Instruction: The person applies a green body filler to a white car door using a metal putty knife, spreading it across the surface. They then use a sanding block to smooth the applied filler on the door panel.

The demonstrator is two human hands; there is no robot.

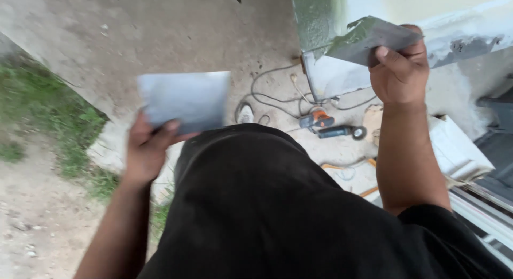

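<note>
Fingers point(386, 53) of the right hand point(399, 70) are clenched around the back edge of a flat metal trowel point(374, 39); thumb lies across the near face, knuckles wrap the far side. Trowel blade is tilted, its left end loaded with green putty point(357, 32) and touching or just beside the green-coated part of the wall point(315, 20). To the right of that hand the wall is pale, with a grey chipped patch.

Left hand point(145, 150) is lower and to the left, blurred. Its fingers grasp the bottom edge of a second flat metal plate point(184, 100), thumb on the near face. Plate is held roughly level with the chest, well apart from the trowel and from the wall. Whether any putty lies on it cannot be told because of blur.

Head view, looking steeply down: black shirt point(256, 204) fills the lower middle. Far below on the concrete floor point(160, 33) lie an orange-and-grey power tool point(318, 119) and a dark angle grinder point(342, 132), just beside each other, with loose cables point(267, 94) curling around them. A white box-like object point(459, 150) sits to the right of the forearm. Grass point(48, 113) borders the concrete at left, with bare dirt beneath it.
</note>
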